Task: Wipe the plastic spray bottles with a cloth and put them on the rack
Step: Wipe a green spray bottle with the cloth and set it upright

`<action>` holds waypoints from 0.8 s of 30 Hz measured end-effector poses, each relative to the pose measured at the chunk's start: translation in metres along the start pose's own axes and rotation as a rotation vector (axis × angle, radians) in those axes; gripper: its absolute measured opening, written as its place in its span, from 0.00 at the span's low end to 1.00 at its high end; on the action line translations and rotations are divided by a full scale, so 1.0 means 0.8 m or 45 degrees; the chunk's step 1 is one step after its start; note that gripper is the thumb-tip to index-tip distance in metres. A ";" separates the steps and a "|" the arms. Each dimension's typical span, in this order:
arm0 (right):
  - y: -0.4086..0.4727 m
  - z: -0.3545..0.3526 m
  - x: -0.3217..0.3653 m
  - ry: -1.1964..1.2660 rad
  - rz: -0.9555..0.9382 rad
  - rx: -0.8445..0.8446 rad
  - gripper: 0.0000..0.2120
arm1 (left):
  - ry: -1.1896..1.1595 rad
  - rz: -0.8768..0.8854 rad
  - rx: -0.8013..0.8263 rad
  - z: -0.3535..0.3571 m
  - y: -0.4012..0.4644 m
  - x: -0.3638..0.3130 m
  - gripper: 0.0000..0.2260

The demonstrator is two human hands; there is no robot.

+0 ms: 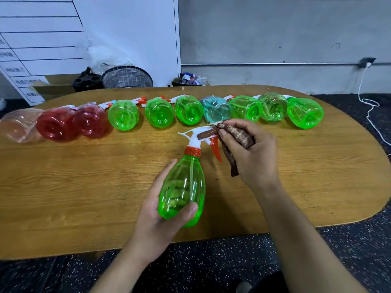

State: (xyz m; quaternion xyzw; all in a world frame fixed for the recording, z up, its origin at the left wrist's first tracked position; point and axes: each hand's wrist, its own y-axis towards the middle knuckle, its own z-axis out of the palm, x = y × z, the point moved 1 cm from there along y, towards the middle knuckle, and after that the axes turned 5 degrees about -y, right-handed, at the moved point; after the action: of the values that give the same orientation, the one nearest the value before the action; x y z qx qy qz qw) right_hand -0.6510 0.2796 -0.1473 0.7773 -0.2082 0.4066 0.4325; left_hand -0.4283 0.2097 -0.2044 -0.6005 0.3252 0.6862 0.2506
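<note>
My left hand grips the body of a green spray bottle held above the wooden table, its white and orange trigger head pointing away from me. My right hand holds a brown patterned cloth pressed against the white nozzle of that bottle. A row of spray bottles lies on its side along the far edge of the table: several green ones, one pale blue, two red and one pale pink at the far left. No rack is in view.
Behind the table stand a whiteboard, a cardboard box, a wire mesh basket and a black bin. A white cable hangs from a wall socket at the right. The floor is dark and speckled.
</note>
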 end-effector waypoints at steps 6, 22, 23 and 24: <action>-0.001 0.001 0.003 0.033 0.068 -0.062 0.09 | 0.043 0.002 -0.006 -0.004 0.000 0.003 0.42; 0.002 -0.002 0.000 0.102 0.053 -0.083 0.08 | -0.076 0.000 0.002 0.000 0.000 0.000 0.42; 0.002 0.000 -0.002 0.082 0.073 -0.073 0.08 | -0.069 0.003 0.002 0.000 0.000 0.000 0.42; 0.001 0.001 -0.004 0.066 0.108 -0.086 0.08 | -0.066 0.006 0.001 0.000 0.000 -0.001 0.42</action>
State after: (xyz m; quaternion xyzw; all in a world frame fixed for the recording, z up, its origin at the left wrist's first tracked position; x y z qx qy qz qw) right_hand -0.6534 0.2781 -0.1499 0.7418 -0.2432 0.4374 0.4463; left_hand -0.4284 0.2100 -0.2039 -0.5818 0.3203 0.7019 0.2576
